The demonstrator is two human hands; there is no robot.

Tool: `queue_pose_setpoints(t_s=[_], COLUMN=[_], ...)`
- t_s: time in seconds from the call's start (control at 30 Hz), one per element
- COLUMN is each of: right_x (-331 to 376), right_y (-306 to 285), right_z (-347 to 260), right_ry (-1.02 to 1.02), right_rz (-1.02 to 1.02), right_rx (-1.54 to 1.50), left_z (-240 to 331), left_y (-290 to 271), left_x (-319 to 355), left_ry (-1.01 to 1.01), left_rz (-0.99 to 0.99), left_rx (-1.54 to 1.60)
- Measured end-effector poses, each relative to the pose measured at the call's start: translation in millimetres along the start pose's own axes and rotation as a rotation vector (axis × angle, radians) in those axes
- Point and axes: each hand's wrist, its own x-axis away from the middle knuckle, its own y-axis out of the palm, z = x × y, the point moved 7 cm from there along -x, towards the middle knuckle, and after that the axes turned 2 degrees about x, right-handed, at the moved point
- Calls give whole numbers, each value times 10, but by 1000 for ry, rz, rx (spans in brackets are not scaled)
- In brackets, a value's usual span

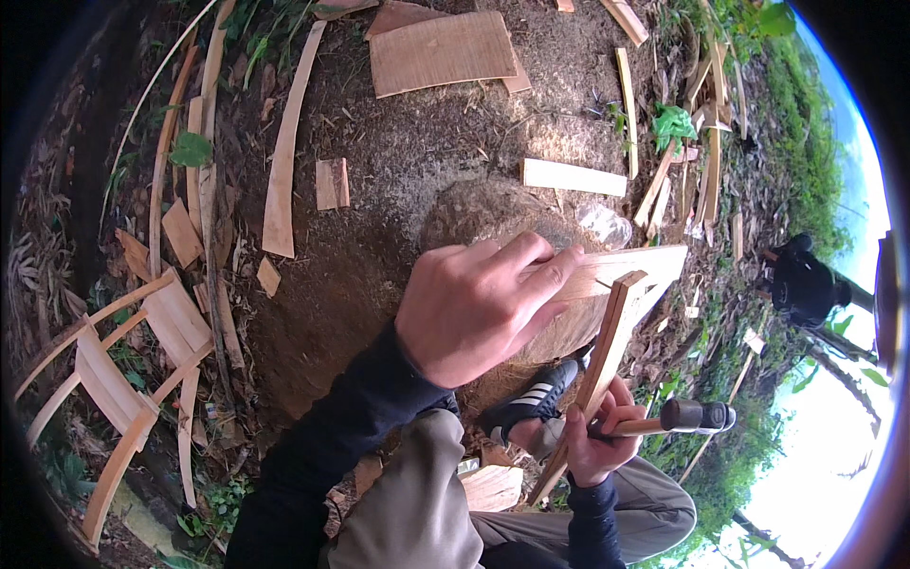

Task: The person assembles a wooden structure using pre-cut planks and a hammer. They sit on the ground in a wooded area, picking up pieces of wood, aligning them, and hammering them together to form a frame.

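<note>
The left hand [483, 308], at the centre of the frame, is half curled, its thumb and index finger brought close together beside the pale board; whether they pinch anything is not clear. The right hand [607, 434], lower right of centre, is closed around the wooden slat and the hammer handle together.

Largest is the rounded tree stump [483, 211] in the middle of the frame, partly hidden behind the left hand. At the lower left lies a wooden frame [112, 384] of curved-looking rails joined by flat crosspieces. The wooden slat [599, 365] runs slantwise from the right hand up to the pale board [654, 268], right of centre, its upper end seemingly touching it. At the top centre, a thin rectangular panel [444, 54] lies over other pieces on the ground. A long strip [292, 142] lies to its left, and a shorter pale strip [573, 177] sits above the pale board. The hammer [697, 416] points its dark metal head to the right. Below the stump is a dark striped sneaker [531, 400]. Smaller are the crumpled green plastic [674, 126], upper right, and a little wood block [332, 184], left of the stump.
</note>
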Motion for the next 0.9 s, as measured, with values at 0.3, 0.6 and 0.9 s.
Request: queue_pose_setpoints(t_s=[0.3, 0.6, 0.9], right_x=[-89, -159, -212], right_y=[-50, -67, 79], right_z=[-87, 112, 74], right_ry=[-46, 153, -73], right_rz=[-149, -115, -115], right_rx=[162, 126, 398], left_z=[-133, -323, -409], left_y=[85, 92, 204], left_x=[86, 137, 187], left_ry=[-39, -9, -25], left_rz=[12, 70, 97], left_rx=[-98, -192, -150])
